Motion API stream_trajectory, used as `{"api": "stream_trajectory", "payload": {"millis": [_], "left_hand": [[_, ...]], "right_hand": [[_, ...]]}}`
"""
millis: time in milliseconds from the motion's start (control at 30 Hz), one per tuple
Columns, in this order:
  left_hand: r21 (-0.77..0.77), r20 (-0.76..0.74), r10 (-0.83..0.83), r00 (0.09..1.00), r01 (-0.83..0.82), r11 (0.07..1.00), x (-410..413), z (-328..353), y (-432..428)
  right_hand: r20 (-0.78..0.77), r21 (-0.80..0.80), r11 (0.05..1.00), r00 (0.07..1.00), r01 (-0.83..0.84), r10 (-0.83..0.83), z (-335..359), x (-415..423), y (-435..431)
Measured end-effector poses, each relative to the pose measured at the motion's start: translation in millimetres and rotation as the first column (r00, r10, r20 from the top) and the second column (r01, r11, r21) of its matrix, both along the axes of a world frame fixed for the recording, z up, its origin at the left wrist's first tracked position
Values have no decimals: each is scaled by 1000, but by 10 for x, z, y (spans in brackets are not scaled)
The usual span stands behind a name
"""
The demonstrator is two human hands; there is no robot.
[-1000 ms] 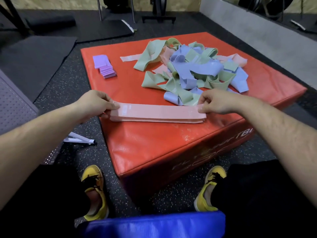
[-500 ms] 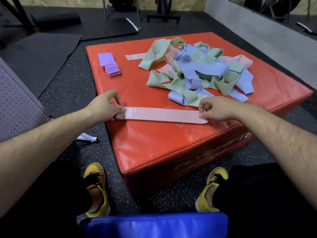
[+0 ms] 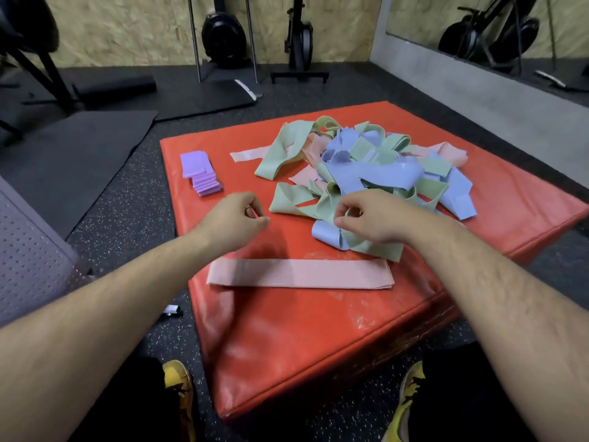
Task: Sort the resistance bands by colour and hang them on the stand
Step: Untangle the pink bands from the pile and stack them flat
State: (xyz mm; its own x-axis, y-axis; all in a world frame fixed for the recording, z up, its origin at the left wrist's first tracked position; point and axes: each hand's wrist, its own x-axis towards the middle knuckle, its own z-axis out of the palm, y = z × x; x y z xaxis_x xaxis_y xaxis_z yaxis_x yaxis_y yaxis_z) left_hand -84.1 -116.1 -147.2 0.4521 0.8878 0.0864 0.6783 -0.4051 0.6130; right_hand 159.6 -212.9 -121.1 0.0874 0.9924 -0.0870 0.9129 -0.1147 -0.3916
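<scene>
Where the big red padded vinyl block [image 3: 287,346] sits on the floor, a tangled heap of green, blue and pink resistance bands [image 3: 366,173] covers its far right part. One flattened pink band [image 3: 299,274] lies near the front edge. The left hand [image 3: 232,221] hovers loosely curled, holding nothing. The right hand [image 3: 373,218] curls over the heap's near edge, and I cannot tell whether it grips anything. Small folded purple bands [image 3: 199,172] are stacked far left.

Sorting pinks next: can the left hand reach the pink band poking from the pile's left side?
Probably yes: the left hand holds nothing, and only bare red pad lies before that pink band.
</scene>
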Motion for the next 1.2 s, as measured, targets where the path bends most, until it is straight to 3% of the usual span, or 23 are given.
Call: {"api": "stream_trajectory", "payload": {"millis": [233, 400, 500, 700, 1033, 1133, 1200], "left_hand": [[83, 6, -104, 995, 103, 991, 660, -2, 407], [107, -64, -29, 998, 36, 994, 908, -78, 697], [82, -112, 1, 994, 9, 997, 1017, -121, 823], [19, -95, 88, 992, -87, 996, 1120, -258, 904], [-43, -121, 54, 991, -60, 997, 966, -305, 894], [-30, -108, 55, 993, -59, 998, 940, -290, 885], [-17, -81, 58, 995, -60, 998, 940, -272, 883]], "right_hand": [[-77, 153, 985, 995, 81, -70, -82, 4, 632], [140, 191, 978, 984, 78, -106, -374, 34, 1126], [178, 224, 971, 977, 80, -121, -519, 0, 1302], [341, 44, 997, 937, 68, -79, -649, -213, 1522], [315, 2, 988, 937, 157, -150, -677, -264, 1635], [237, 44, 979, 950, 200, -205, -629, -260, 1599], [101, 136, 967, 967, 218, -232, -543, -234, 1562]]}}
